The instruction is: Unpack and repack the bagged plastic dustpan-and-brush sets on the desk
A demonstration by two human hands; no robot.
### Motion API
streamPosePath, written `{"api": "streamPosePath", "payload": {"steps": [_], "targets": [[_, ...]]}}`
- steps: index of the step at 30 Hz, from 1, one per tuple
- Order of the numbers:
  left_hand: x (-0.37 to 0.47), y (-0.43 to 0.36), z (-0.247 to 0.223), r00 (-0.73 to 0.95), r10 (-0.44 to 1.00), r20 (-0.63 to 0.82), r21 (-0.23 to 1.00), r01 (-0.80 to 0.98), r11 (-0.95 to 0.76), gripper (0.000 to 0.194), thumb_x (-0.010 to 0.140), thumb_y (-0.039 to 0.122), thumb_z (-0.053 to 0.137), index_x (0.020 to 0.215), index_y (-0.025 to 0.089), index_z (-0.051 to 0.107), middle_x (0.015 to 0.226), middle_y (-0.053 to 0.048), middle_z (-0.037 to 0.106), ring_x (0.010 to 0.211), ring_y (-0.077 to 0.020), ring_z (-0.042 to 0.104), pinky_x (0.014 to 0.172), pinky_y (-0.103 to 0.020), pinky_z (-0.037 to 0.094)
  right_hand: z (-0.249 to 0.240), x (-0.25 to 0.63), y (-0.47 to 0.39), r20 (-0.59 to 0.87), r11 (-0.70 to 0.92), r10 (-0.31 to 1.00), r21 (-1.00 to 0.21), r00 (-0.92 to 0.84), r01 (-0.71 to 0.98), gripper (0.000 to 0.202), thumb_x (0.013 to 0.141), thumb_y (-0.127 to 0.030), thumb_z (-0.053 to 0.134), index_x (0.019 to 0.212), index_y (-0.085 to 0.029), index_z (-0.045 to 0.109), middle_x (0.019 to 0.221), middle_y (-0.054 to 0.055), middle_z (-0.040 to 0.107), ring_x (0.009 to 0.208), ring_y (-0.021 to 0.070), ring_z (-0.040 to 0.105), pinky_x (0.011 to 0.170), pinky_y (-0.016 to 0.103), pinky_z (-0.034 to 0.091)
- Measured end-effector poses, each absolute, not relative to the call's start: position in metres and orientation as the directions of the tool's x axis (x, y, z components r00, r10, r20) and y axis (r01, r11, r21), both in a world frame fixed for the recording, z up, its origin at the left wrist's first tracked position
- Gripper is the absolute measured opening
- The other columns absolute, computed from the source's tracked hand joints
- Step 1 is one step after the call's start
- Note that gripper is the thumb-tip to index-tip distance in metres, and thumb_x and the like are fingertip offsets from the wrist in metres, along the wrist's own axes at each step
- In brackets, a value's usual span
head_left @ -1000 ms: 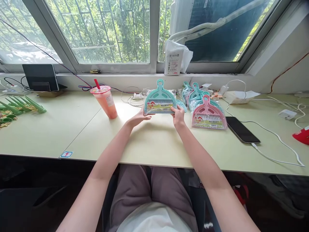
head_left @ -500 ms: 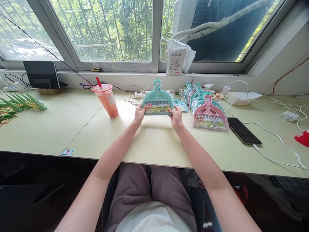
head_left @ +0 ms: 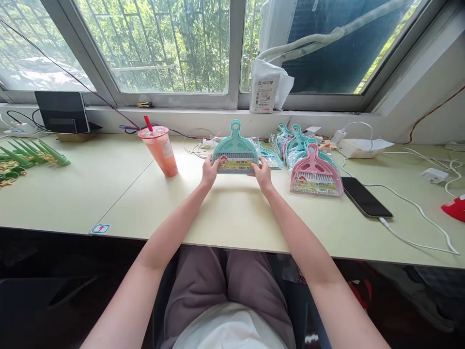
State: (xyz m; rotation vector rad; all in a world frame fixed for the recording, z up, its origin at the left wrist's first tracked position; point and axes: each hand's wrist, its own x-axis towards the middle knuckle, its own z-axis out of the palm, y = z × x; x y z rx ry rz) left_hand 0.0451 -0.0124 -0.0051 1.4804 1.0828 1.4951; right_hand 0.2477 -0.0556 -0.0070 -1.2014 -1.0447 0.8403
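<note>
A teal dustpan and brush set [head_left: 236, 145] with a yellow-green label is held upright above the table. My left hand [head_left: 209, 173] grips its lower left corner, and my right hand [head_left: 262, 175] grips the lower right corner. Partly hidden behind it, another blue-teal set [head_left: 271, 158] lies on the table. To the right, a wrapped pink set [head_left: 315, 175] rests in front of several teal ones [head_left: 297, 140].
On the pale table [head_left: 145, 208] stands a pink drink cup [head_left: 162, 151] left of my hands. A black phone [head_left: 366, 197] with a white cable lies at right. Green plastic pieces [head_left: 32, 154] and a tablet [head_left: 62, 112] are at far left.
The held teal set and both hands have shifted very slightly to the left. My grip at both lower corners is kept.
</note>
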Motion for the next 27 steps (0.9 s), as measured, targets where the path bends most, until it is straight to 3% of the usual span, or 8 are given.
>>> {"api": "streamPosePath", "payload": {"steps": [5, 10, 14, 19, 23, 27], "targets": [[0.043, -0.021, 0.003, 0.040, 0.962, 0.269, 0.962, 0.034, -0.270, 0.049, 0.081, 0.053, 0.069, 0.112, 0.018, 0.057, 0.108, -0.010, 0.070, 0.094, -0.0237, 0.070, 0.066, -0.029, 0.057, -0.011, 0.248, -0.053, 0.217, 0.223, 0.931, -0.975, 0.294, 0.013, 0.047, 0.075, -0.043, 0.065, 0.116, -0.021, 0.058, 0.095, 0.007, 0.068, 0.092, 0.0240, 0.066, 0.078, 0.042, 0.063], [0.042, -0.020, 0.002, 0.051, 0.956, 0.288, 0.951, 0.099, -0.292, 0.070, 0.062, 0.048, 0.087, 0.117, 0.020, 0.053, 0.107, -0.010, 0.069, 0.091, -0.0235, 0.069, 0.059, -0.026, 0.055, -0.015, 0.248, -0.050, 0.223, 0.211, 0.923, -0.975, 0.313, 0.072, 0.047, 0.078, -0.047, 0.065, 0.117, -0.022, 0.059, 0.100, 0.007, 0.069, 0.090, 0.0233, 0.067, 0.075, 0.040, 0.063], [0.044, -0.018, -0.003, 0.005, 0.953, 0.302, 0.945, 0.127, -0.301, 0.069, 0.063, 0.045, 0.086, 0.118, 0.020, 0.052, 0.105, -0.009, 0.069, 0.089, -0.0230, 0.068, 0.060, -0.026, 0.055, -0.018, 0.246, -0.050, 0.210, 0.153, 0.928, -0.968, 0.308, 0.198, 0.054, 0.081, -0.053, 0.066, 0.126, -0.024, 0.056, 0.102, 0.007, 0.071, 0.079, 0.0248, 0.071, 0.072, 0.043, 0.061], [0.048, -0.024, -0.001, -0.019, 0.920, 0.392, 0.904, 0.196, -0.381, 0.066, 0.067, 0.043, 0.085, 0.121, 0.023, 0.051, 0.106, -0.007, 0.069, 0.089, -0.0226, 0.069, 0.063, -0.028, 0.056, -0.018, 0.241, -0.056, 0.250, 0.087, 0.892, -0.912, 0.377, 0.401, 0.079, 0.073, -0.067, 0.074, 0.134, -0.021, 0.051, 0.075, 0.006, 0.073, 0.089, 0.0341, 0.073, 0.087, 0.045, 0.054], [0.053, -0.030, 0.000, -0.019, 0.905, 0.425, 0.884, 0.221, -0.411, 0.064, 0.070, 0.043, 0.084, 0.121, 0.024, 0.050, 0.102, -0.006, 0.071, 0.093, -0.0236, 0.070, 0.070, -0.030, 0.057, -0.017, 0.241, -0.059, 0.244, 0.071, 0.877, -0.918, 0.415, 0.391, 0.082, 0.071, -0.071, 0.074, 0.132, -0.022, 0.050, 0.078, 0.006, 0.074, 0.081, 0.0324, 0.073, 0.085, 0.044, 0.053], [0.054, -0.030, 0.001, -0.008, 0.930, 0.367, 0.912, 0.200, -0.358, 0.059, 0.074, 0.038, 0.080, 0.122, 0.022, 0.049, 0.103, -0.007, 0.071, 0.088, -0.0234, 0.070, 0.058, -0.027, 0.055, -0.017, 0.246, -0.055, 0.242, 0.139, 0.891, -0.951, 0.384, 0.277, 0.066, 0.071, -0.068, 0.076, 0.120, -0.028, 0.056, 0.091, 0.002, 0.072, 0.067, 0.0243, 0.071, 0.076, 0.041, 0.057]]}}
